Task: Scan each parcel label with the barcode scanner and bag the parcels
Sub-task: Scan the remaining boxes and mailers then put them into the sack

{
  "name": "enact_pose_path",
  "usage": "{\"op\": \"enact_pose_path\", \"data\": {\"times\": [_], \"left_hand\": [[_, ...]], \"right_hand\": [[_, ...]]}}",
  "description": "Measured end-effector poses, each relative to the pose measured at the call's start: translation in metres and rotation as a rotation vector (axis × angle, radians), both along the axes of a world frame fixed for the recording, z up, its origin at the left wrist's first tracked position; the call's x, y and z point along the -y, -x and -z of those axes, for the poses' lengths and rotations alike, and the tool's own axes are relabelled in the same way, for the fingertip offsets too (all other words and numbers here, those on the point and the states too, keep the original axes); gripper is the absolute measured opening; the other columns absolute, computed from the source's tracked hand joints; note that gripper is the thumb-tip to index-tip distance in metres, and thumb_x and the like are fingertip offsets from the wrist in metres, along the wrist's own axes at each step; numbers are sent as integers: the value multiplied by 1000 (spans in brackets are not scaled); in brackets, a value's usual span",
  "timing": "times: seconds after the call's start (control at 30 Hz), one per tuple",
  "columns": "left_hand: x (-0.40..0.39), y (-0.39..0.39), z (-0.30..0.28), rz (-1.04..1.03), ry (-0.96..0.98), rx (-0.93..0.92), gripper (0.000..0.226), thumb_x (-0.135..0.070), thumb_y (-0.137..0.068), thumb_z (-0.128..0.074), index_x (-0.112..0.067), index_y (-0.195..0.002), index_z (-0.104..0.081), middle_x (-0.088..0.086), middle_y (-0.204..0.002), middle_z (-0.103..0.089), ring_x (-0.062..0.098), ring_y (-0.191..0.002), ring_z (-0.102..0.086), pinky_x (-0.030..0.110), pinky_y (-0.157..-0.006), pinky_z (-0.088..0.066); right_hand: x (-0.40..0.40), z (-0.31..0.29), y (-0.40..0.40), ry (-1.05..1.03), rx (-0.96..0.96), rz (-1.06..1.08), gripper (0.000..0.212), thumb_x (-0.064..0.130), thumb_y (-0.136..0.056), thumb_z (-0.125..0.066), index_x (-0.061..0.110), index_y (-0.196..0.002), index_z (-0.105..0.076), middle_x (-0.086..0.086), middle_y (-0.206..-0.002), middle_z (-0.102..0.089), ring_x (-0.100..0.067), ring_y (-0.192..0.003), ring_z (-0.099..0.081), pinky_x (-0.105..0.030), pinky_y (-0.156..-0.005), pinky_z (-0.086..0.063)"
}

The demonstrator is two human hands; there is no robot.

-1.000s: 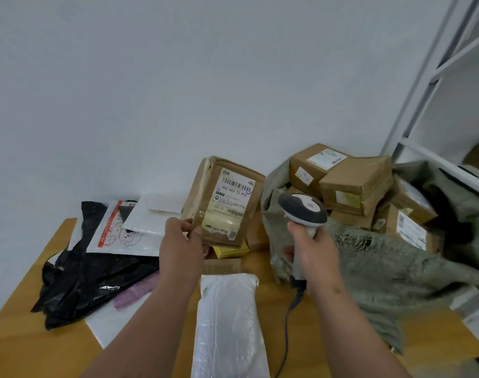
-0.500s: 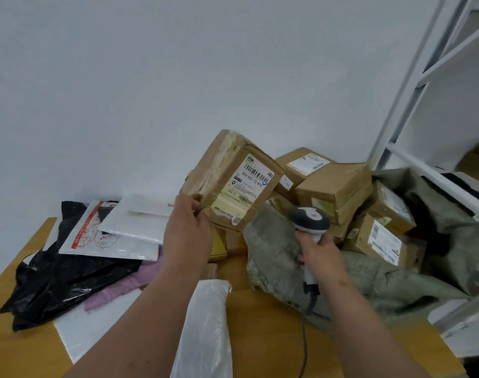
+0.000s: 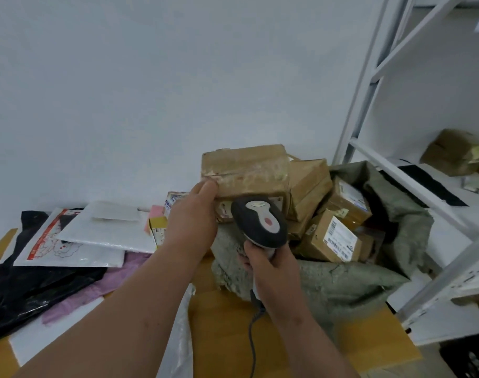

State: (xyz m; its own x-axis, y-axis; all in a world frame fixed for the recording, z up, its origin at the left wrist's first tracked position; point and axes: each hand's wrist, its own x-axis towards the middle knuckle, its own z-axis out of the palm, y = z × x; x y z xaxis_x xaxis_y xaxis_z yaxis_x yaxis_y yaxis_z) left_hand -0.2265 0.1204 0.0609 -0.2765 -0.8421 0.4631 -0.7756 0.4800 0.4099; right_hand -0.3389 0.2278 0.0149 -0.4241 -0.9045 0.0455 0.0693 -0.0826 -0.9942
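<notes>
My left hand (image 3: 192,219) grips a taped brown cardboard parcel (image 3: 246,170) by its left end, holding it over the mouth of the grey-green woven sack (image 3: 342,279). The parcel's label side is turned down and hidden. My right hand (image 3: 271,271) holds the grey and white barcode scanner (image 3: 260,223) by its handle, its head just below and in front of the parcel. Several labelled brown boxes (image 3: 333,236) lie piled inside the sack.
On the wooden table (image 3: 224,323) to the left lie a black plastic bag (image 3: 28,285), white mailers (image 3: 107,230), a pink bag (image 3: 107,279) and a clear poly bag (image 3: 181,336). A white metal shelf (image 3: 413,186) stands at the right, holding another box (image 3: 456,154).
My left hand carried the parcel to the right and tipped it, so its label now faces down over the sack. The scanner rose closer under the parcel. The camera view shifted right.
</notes>
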Motion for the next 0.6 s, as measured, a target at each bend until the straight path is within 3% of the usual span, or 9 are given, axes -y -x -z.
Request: {"op": "enact_pose_path", "data": {"times": [0.07,0.17,0.27,0.37,0.5,0.6], "left_hand": [[3,3,1,38,-30,80,34,5,-88,-49,-22,-110,-50,-2,-117,-55,27,-92,-58,37,-74,-51],[6,6,1,82,-79,143,40,7,-86,-48,-24,-112,-52,-6,-125,-53,28,-100,-58,35,-76,-50],[11,7,-4,135,-58,172,40,7,-86,-50,-21,-115,-54,-6,-127,-54,28,-100,-59,38,-78,-52],[18,5,-9,170,-74,179,38,6,-85,-50,-19,-112,-55,-2,-113,-57,24,-92,-56,37,-75,-50],[27,0,-17,221,-126,240,39,11,-81,-47,-18,-106,-57,1,-100,-59,23,-88,-55,39,-75,-50],[37,0,-27,241,-142,299,38,14,-78,-44,-17,-97,-54,0,-91,-54,24,-82,-54,35,-67,-47]], "right_hand": [[-2,0,4,17,11,-19,46,11,-97,-62,53,-114,-55,21,-88,-73,-41,-98,-65,-58,-88,-54],[0,-1,8,42,17,-23,42,24,-91,-67,51,-120,-55,17,-108,-72,-22,-103,-70,-50,-91,-57],[4,-4,11,52,30,-41,45,35,-80,-67,47,-122,-58,11,-114,-71,-20,-109,-69,-49,-95,-56],[5,-6,17,67,21,-63,53,41,-75,-70,37,-127,-60,2,-114,-72,-22,-110,-69,-50,-96,-55],[3,-5,24,99,-6,-74,53,33,-81,-67,30,-133,-58,5,-118,-72,-19,-111,-68,-42,-96,-56],[1,-7,24,110,14,-85,54,31,-81,-66,28,-135,-57,5,-114,-73,-22,-109,-69,-39,-92,-58]]}}
